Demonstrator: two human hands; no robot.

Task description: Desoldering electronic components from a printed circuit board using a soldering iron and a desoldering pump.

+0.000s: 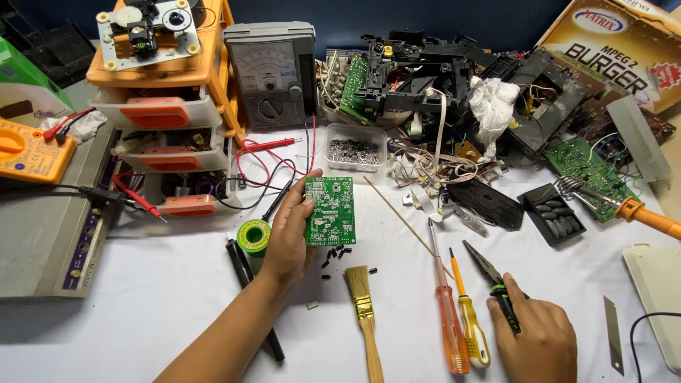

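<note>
My left hand [289, 234] holds a small green circuit board [330, 211] upright by its left edge, above the white table cover. Several small black parts [335, 253] lie scattered just below the board. My right hand [533, 337] rests at the lower right, fingers closed around the green-and-black handles of needle-nose pliers [491, 275], whose tips point up and to the left. Between the hands lie a flat paintbrush [363, 305], a screwdriver with an orange-red handle [448, 319] and a smaller yellow-handled one [469, 323].
A green solder spool [252, 236] and a black pen-like tool [245, 273] sit by my left wrist. Behind are an analogue meter [273, 71], orange drawers [167, 106], a clear tub of screws [354, 147], dismantled electronics [425, 78], a soldering iron [642, 214] and a blade [613, 333].
</note>
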